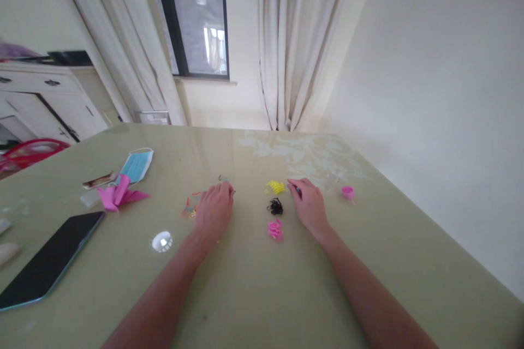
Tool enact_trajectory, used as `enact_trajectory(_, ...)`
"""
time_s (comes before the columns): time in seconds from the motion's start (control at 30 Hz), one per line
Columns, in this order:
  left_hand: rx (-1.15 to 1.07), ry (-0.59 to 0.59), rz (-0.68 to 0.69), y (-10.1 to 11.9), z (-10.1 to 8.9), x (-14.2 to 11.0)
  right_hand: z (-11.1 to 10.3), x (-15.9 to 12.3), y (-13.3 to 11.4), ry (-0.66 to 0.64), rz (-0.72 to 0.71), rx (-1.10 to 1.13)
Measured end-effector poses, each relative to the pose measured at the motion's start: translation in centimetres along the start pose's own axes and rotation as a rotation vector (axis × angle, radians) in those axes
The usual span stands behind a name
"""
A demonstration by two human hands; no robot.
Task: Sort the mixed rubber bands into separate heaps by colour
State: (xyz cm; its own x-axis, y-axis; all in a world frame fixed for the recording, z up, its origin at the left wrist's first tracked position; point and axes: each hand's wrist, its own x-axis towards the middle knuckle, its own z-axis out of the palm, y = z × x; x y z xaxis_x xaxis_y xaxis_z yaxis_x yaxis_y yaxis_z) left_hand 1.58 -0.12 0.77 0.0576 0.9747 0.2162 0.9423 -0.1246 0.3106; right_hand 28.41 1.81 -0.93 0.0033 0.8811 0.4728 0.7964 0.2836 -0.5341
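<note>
My left hand (215, 208) rests on the table with curled, closed fingers. A tiny dark end shows at its fingertips; I cannot make out what it is. Loose small rubber bands (191, 207) in mixed colours lie beside and partly under it, and a dark band (220, 178) lies just beyond. To the right, my right hand (308, 204) is closed in a pinch, with something small and dark at the fingers. Between the hands three small piles run in a column: yellow bands (276, 187), black bands (275, 206) and pink bands (275, 229).
Left of my hands lie a phone (51, 259), a pink folded-paper bird (119, 195), a blue face mask (137, 166) and a clear round dome-like piece (162, 241). A small pink cup (347, 192) stands at the right. A wall (442, 120) borders the table's right side.
</note>
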Motion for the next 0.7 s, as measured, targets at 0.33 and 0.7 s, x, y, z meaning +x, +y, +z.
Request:
enact_trajectory(0.33,-1.100,-0.103,0.147,2.5,0.0,-1.5,-1.9,-2.8,-4.7,-0.026,-0.251,0.383)
enact_trajectory(0.7,-1.169,-0.191,0.149,2.7,-0.5,-1.8,-2.5,-3.3,-5.5,-0.063,-0.203,0.575)
